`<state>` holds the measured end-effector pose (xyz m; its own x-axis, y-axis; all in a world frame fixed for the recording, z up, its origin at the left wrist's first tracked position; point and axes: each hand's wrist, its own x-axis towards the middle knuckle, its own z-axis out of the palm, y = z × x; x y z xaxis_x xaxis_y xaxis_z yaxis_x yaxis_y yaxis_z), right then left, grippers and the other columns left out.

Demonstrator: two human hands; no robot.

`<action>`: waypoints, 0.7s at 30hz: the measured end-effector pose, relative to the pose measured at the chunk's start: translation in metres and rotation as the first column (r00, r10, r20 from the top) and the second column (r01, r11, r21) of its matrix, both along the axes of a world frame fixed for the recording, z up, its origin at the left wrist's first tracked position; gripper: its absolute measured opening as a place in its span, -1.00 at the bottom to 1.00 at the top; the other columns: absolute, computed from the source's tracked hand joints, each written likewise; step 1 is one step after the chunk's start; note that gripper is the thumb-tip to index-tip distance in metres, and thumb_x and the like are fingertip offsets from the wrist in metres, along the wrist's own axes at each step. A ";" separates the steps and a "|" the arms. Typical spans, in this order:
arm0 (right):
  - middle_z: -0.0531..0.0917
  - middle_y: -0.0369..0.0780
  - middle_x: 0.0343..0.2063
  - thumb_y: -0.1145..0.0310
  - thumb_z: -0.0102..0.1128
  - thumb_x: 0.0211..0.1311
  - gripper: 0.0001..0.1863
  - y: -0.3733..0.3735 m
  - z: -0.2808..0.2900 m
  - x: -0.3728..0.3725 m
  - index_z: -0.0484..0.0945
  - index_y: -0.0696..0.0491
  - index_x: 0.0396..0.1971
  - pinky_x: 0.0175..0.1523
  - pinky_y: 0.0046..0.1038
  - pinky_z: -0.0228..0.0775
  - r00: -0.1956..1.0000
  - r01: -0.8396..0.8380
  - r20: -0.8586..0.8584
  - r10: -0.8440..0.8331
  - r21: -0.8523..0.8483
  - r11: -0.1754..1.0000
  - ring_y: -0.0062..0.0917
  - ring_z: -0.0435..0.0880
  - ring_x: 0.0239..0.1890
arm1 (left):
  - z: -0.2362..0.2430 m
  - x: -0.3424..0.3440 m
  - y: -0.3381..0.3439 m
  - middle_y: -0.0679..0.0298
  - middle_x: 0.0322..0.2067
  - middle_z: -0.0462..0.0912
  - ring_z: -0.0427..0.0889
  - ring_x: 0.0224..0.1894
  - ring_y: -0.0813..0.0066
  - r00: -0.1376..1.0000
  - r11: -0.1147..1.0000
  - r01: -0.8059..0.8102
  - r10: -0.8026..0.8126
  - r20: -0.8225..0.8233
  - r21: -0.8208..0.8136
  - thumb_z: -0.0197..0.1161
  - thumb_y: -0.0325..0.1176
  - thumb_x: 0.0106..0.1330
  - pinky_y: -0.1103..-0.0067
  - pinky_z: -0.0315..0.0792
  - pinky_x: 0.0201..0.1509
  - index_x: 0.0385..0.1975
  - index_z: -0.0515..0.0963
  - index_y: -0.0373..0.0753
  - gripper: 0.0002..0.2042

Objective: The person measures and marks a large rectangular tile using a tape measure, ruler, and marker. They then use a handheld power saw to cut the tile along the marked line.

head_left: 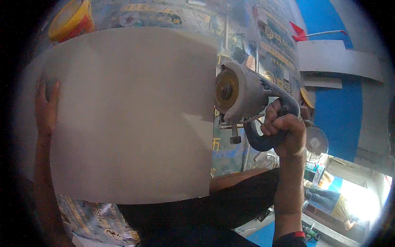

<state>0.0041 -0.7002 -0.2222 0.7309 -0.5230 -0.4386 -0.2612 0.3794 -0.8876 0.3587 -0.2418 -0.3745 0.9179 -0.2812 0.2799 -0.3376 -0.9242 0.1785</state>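
Observation:
A large pale slab (135, 115), smooth like a tile, fills the left and middle of the view. My right hand (288, 123) is wrapped round the dark looped handle of a hand-held circular cutter (247, 92). The cutter's round, dusty blade (226, 90) faces left at the slab's right edge; I cannot tell if it touches. At the slab's far left side, my left hand (46, 105) is stretched out with thumb and fingers apart, resting by a dark patch I cannot make out.
Printed protective sheeting (230, 156) covers the floor. A yellow and red bucket (72, 22) lies beyond the slab at the upper left. On the right are a round fan (316, 141) and a blue wall panel (335, 111). Another person (335, 203) is at the lower right.

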 end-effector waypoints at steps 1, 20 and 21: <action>0.44 -0.22 -0.45 0.43 0.11 -0.17 -0.69 0.000 0.000 0.000 0.40 0.19 -0.32 -0.44 -0.48 0.30 1.000 0.003 -0.004 -0.003 -0.015 1.000 -0.60 0.36 -0.62 | 0.002 -0.002 -0.004 -0.05 0.36 0.20 0.18 0.41 0.10 1.000 1.000 0.007 -0.007 0.004 0.005 0.12 0.04 0.36 0.38 0.05 0.46 0.34 0.21 -0.36 -0.30; 0.44 -0.22 -0.44 0.44 0.10 -0.17 -0.66 0.004 0.002 -0.010 0.39 0.18 -0.29 -0.42 -0.48 0.29 0.998 0.042 -0.053 -0.041 0.016 0.999 -0.62 0.33 -0.63 | -0.007 0.005 0.008 -0.05 0.35 0.23 0.22 0.39 0.05 1.000 0.998 -0.007 0.006 0.021 0.060 0.10 0.10 0.36 0.35 0.08 0.45 0.35 0.19 -0.34 -0.27; 0.44 -0.22 -0.44 0.44 0.09 -0.17 -0.66 0.004 0.003 -0.011 0.39 0.18 -0.28 -0.42 -0.48 0.29 0.998 0.039 -0.049 -0.038 0.015 0.999 -0.62 0.33 -0.63 | -0.005 0.004 0.005 -0.05 0.35 0.23 0.21 0.39 0.05 1.000 0.998 -0.011 0.010 0.017 0.061 0.10 0.10 0.35 0.36 0.07 0.45 0.35 0.20 -0.34 -0.27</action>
